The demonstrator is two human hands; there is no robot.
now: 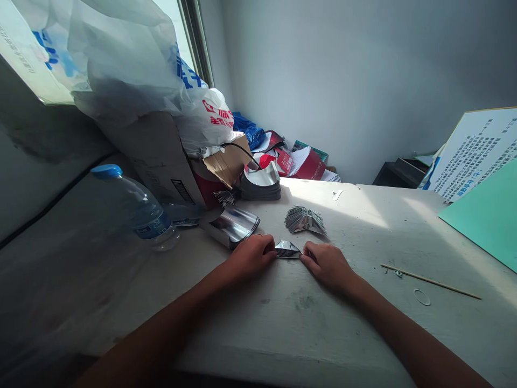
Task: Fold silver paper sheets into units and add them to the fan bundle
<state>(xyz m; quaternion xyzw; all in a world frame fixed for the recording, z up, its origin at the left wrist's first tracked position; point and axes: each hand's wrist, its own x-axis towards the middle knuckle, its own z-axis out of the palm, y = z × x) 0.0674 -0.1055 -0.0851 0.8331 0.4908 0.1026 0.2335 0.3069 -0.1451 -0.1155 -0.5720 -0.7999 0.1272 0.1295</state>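
A small folded silvery piece (287, 249) lies on the white table between my two hands. My left hand (254, 254) pinches its left end, fingers closed. At its right end my right hand (323, 261) has thumb and fingertips pressed on the corner. Just behind it sits a fanned stack of folded silvery pieces (306, 221). Curled shiny sheets (236, 225) rest beyond my left hand, and a thicker pile of curved sheets (260, 186) stands farther back.
A plastic bottle with a blue cap (149, 215) stands at the left beside a cardboard box (161, 161) under plastic bags (133, 64). On the right of the table (258, 334) lie a thin stick (432, 281), a rubber band (422, 297) and a green board (488, 215).
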